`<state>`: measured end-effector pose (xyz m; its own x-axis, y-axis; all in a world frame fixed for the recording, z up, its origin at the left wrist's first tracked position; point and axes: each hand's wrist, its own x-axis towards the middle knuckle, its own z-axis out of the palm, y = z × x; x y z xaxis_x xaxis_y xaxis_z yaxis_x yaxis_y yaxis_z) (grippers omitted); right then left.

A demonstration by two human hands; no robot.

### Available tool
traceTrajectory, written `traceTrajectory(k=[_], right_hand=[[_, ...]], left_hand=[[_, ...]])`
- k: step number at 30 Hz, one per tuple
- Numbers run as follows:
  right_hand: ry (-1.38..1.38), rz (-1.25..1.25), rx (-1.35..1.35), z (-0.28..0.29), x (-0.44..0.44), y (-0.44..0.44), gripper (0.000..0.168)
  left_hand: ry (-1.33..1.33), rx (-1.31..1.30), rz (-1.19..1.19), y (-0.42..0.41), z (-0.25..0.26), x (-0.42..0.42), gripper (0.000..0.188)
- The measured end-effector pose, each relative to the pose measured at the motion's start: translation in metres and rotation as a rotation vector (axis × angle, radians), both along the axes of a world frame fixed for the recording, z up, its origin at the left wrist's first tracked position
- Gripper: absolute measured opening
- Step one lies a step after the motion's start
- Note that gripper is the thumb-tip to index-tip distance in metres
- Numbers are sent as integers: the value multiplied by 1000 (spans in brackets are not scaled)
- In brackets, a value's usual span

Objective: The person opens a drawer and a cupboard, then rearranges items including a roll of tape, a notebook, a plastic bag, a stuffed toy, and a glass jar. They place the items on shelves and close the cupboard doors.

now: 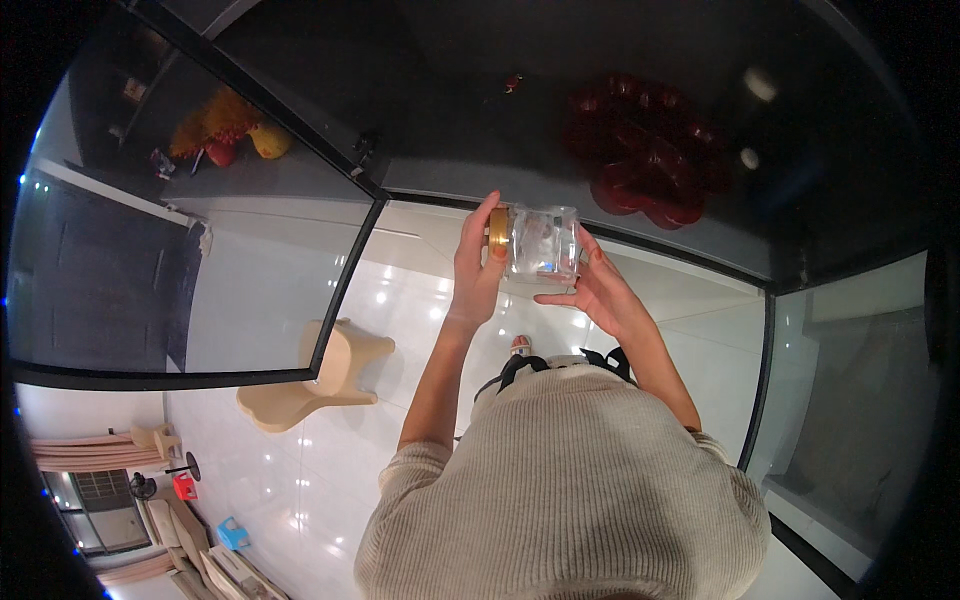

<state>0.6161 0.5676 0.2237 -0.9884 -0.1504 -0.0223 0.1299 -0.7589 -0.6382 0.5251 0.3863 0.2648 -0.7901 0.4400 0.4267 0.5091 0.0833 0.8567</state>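
My left hand (pixel 478 259) grips the gold-coloured lid of a clear jar (pixel 544 244), which lies on its side between my hands. At the jar's other end is my right hand (pixel 600 281), its fingertips at the base and its thumb stretched out below. The jar looks transparent, and whether it holds anything I cannot tell. Just beyond it runs the front edge of a dark cabinet shelf (pixel 465 180). A dark red, glossy, lobed dish (pixel 649 165) stands on that shelf, right of the jar.
A black-framed glass door (pixel 262 277) stands open at left. Behind it are a yellow vase (pixel 270 140) and a red one (pixel 220 153). Below the door is a cream plastic chair (pixel 330 367) on glossy tiles. Another framed glass panel (pixel 847 397) is at right.
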Motion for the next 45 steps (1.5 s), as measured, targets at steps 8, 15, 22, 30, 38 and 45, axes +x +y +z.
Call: traceTrajectory(k=[8,15,22,30,38,45], right_hand=[[-78,-170,17,-12,22,5,82],[-178,-310,-146,-19,72,31,75],[-154,-626,-98,-13,93,28,76],[-53,-548,-54,-15,80,23,73],[36,-404,51,-3,56,24,98],[27,-388,20,4,50,8,95]], left_hand=[[138,-188,-147,25,-3,15,60],[-693,-76,-353,74,-21,-17,60],[-345,-252,-641,108,-7,28,81],[-305,-158,-526,93,-4,26,93],[-358,-46,-509,62,16,11,87],[-357,12,-508,48,7,9,89]])
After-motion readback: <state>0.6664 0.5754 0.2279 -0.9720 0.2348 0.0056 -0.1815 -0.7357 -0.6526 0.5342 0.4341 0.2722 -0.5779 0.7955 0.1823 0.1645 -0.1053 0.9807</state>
